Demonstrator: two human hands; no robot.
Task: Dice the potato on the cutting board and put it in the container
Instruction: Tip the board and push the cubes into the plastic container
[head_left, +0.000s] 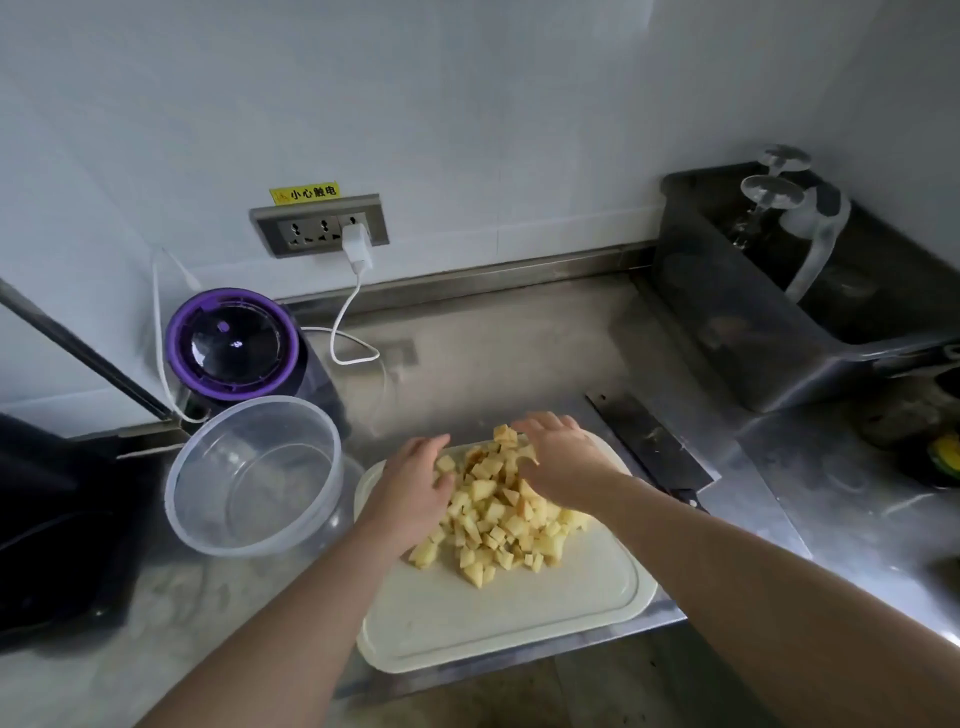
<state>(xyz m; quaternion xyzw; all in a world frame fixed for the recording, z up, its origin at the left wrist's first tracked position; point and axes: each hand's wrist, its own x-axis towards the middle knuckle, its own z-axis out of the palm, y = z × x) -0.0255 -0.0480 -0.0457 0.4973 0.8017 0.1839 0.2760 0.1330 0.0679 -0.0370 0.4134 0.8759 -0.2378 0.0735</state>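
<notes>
A heap of yellow potato dice (498, 525) lies on the white cutting board (519, 613) at the counter's front edge. My left hand (410, 493) presses against the left side of the heap with fairly straight fingers. My right hand (561, 462) rests on the heap's far right side, fingers spread over the pieces. The dice are cupped between both hands. A clear round plastic container (254, 473) stands just left of the board, holding no potato. A cleaver (654, 452) lies flat on the counter to the right of the board.
A purple-lidded appliance (234, 348) stands behind the container, with a white charger cable (348, 332) running to the wall socket (319, 226). A steel sink (805, 291) with a faucet sits at the back right. A dark object (47, 519) fills the left edge.
</notes>
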